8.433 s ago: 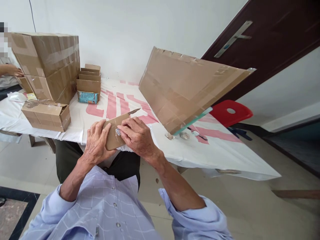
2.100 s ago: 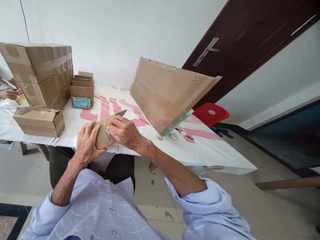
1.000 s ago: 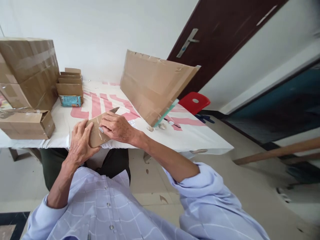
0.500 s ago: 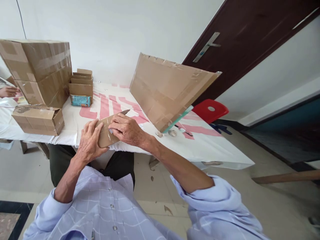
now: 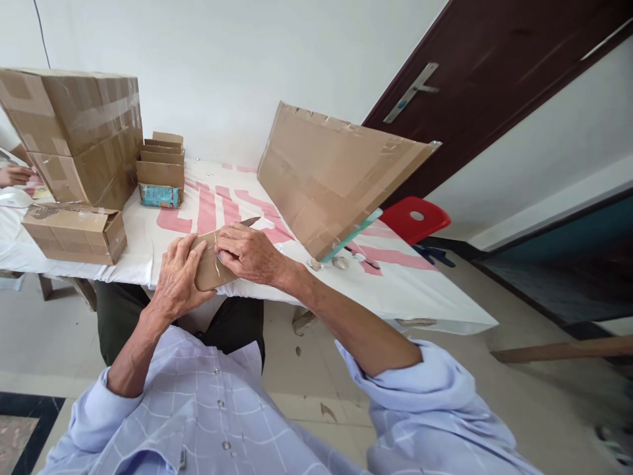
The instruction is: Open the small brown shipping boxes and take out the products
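Note:
At the front edge of the cloth-covered table, my left hand (image 5: 180,270) presses on a small piece of brown cardboard (image 5: 210,274), thumb along its near edge and fingers over its left side. Pale, ragged lines run across the cardboard between my hands. My right hand (image 5: 250,254) is closed around what looks like a knife (image 5: 251,221), whose dark pointed end sticks out above the knuckles. The fingertips of that hand rest on the cardboard, and they hide the tool's lower end.
A large taped carton stack (image 5: 84,138) and a long low box (image 5: 74,234) stand on the left. Behind are narrow open boxes (image 5: 161,171) with a blue packet (image 5: 159,196). A big cardboard sheet (image 5: 341,178) leans at right, near a red stool (image 5: 415,221). Another person's hand (image 5: 14,175) shows far left.
My right fingers have shifted slightly on the cardboard, and the silvery bit seen below them is now mostly covered. My left hand keeps its place. The view has tilted a little.

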A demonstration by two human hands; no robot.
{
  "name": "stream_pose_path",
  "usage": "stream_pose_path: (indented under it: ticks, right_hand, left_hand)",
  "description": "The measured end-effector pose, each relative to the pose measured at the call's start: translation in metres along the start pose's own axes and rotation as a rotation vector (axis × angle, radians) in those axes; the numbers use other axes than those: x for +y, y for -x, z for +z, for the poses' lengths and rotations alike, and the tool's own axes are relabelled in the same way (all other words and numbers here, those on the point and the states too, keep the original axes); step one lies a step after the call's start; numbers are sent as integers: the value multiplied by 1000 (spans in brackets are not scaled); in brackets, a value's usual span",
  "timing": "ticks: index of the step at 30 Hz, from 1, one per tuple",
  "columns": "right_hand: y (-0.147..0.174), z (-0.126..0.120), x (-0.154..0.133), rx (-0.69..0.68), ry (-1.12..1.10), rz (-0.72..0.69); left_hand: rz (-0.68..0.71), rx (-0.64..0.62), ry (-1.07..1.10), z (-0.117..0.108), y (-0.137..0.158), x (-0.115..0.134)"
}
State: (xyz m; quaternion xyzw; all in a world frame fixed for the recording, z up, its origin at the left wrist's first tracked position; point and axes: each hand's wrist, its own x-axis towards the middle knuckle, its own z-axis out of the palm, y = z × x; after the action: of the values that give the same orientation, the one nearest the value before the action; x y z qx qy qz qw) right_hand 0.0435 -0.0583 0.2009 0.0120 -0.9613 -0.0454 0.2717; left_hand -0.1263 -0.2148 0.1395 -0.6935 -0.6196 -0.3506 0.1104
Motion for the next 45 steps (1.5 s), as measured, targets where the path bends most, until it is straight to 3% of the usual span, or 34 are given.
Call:
stream_pose_path:
  ticks: [8, 15, 31, 38, 45]
  right_hand:
    - [1, -1, 1, -39, -32, 36]
    - [1, -1, -1, 41, -78, 6]
    - [0, 0, 0, 10, -52, -18]
    - [5, -1, 0, 152, -137, -19]
    - [4, -1, 0, 100, -89, -42]
  left_hand:
    - [-4, 4, 18, 2, 0, 1]
    - [-4, 27, 7, 1, 1, 0]
    - [16, 39, 2, 3, 3, -1]
    - [5, 50, 4, 0, 3, -1]
    - [0, 51, -12, 0, 3, 1]
